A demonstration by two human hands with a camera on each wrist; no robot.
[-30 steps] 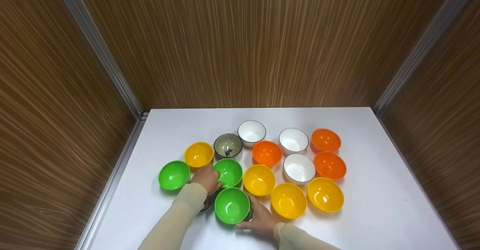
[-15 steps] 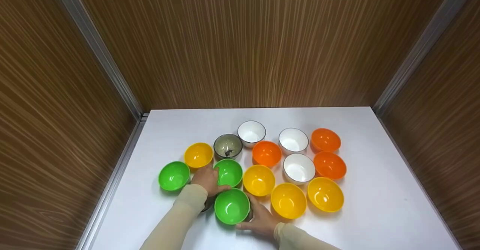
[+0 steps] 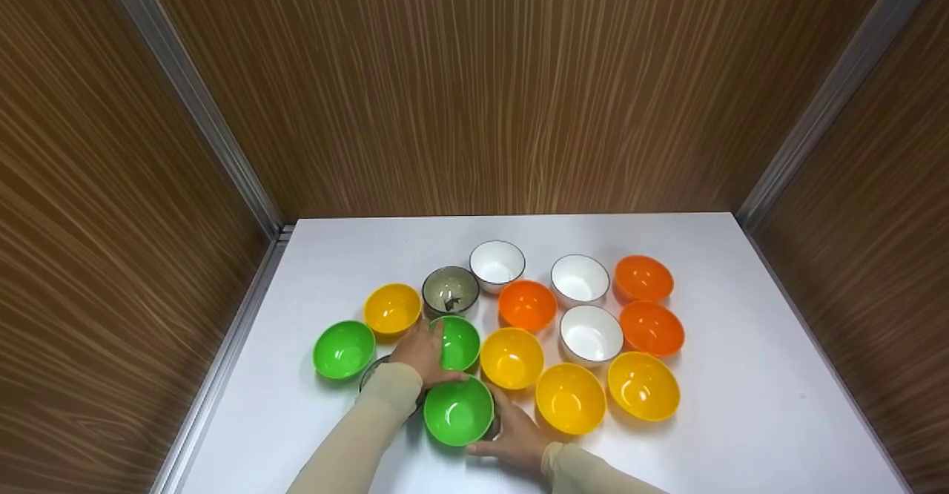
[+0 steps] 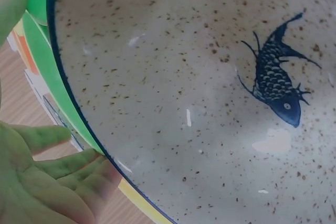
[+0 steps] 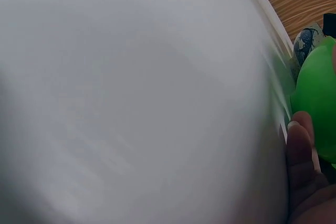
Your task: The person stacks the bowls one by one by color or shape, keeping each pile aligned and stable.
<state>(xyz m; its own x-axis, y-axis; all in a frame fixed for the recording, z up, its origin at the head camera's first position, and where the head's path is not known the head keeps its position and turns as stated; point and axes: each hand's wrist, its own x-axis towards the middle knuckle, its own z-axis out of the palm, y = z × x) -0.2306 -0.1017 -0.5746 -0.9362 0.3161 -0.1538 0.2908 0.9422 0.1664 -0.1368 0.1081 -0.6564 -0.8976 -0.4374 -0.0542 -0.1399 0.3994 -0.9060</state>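
Observation:
My right hand (image 3: 519, 435) cups the right side of the front green bowl (image 3: 458, 414), thumb at its front. In the right wrist view, the thumb lies against this bowl's green wall (image 5: 317, 93). Fingers spread, my left hand (image 3: 420, 357) lies along the left side of the green bowl behind it (image 3: 461, 346). Its thumb reaches over toward the front bowl's far rim. Beneath the left wrist stands a speckled bowl (image 4: 157, 108) with a dark rim and a painted fish; the sleeve hides most of it in the head view.
A third green bowl (image 3: 344, 350) and a yellow bowl (image 3: 392, 309) stand left. Another fish bowl (image 3: 451, 291) is behind the hands. Yellow (image 3: 570, 399), orange (image 3: 652, 328) and white bowls (image 3: 591, 334) fill the right. Wood-grain panels (image 3: 511, 93) enclose the white table (image 3: 756, 405).
My left hand has shifted slightly right and its fingers have spread along the rear green bowl, uncovering more of the speckled bowl's rim. The right hand and the bowls stay in place.

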